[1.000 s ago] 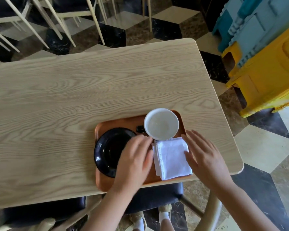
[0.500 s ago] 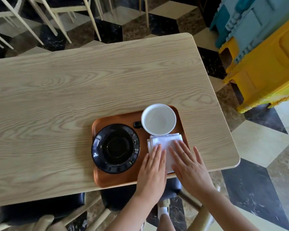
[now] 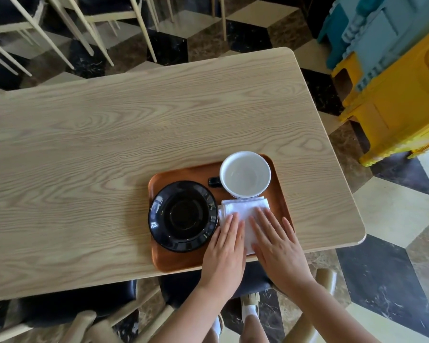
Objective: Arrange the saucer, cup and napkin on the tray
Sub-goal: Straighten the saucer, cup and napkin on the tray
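An orange-brown tray [image 3: 181, 262] lies at the near edge of the wooden table [image 3: 109, 134]. A glossy black saucer [image 3: 182, 216] fills its left half. A white cup [image 3: 245, 174] with a dark handle stands empty at the tray's far right corner. A folded white napkin [image 3: 243, 208] lies just in front of the cup. My left hand [image 3: 224, 251] and my right hand [image 3: 275, 241] rest flat on the napkin, side by side, fingers straight and pointing away from me. They cover the napkin's near half.
Black-seated chairs [image 3: 84, 295] stand under the table's near edge. More pale chair legs [image 3: 84, 33] stand beyond the far edge. Yellow and blue plastic crates [image 3: 394, 78] are stacked at the right on the checkered floor.
Both hands moved in from either side of the napkin onto its top and now lie flat on it. The napkin sits squarer against the cup. Saucer and cup have not moved.
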A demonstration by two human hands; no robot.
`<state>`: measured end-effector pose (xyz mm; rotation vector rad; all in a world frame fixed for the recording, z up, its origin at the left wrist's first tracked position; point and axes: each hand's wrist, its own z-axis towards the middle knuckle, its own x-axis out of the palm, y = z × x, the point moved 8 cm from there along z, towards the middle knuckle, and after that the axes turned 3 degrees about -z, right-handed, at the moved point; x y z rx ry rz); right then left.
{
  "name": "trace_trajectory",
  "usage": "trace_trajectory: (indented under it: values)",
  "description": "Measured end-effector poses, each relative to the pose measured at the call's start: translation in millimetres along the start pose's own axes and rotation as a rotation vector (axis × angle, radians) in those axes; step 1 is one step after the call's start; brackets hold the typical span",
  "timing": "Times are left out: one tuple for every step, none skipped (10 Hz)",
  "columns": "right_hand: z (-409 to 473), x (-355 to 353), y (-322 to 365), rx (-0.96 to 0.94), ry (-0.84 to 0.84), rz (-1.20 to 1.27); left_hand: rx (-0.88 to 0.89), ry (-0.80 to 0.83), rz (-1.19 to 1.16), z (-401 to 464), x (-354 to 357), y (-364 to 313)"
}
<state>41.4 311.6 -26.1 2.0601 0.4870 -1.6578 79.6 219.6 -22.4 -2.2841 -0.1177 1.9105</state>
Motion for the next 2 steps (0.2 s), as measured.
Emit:
trace_trajectory:
  values:
    - [-1.0, -2.3, 2.1, -0.003, -0.014, 0.019, 0.004, 0.011, -0.033, 0.1, 1.2, 0.3]
    - [7.5, -21.6, -1.8, 0.035, 0.041, 0.052, -0.030, 0.139, -0.023, 3.1, -10.1, -1.5]
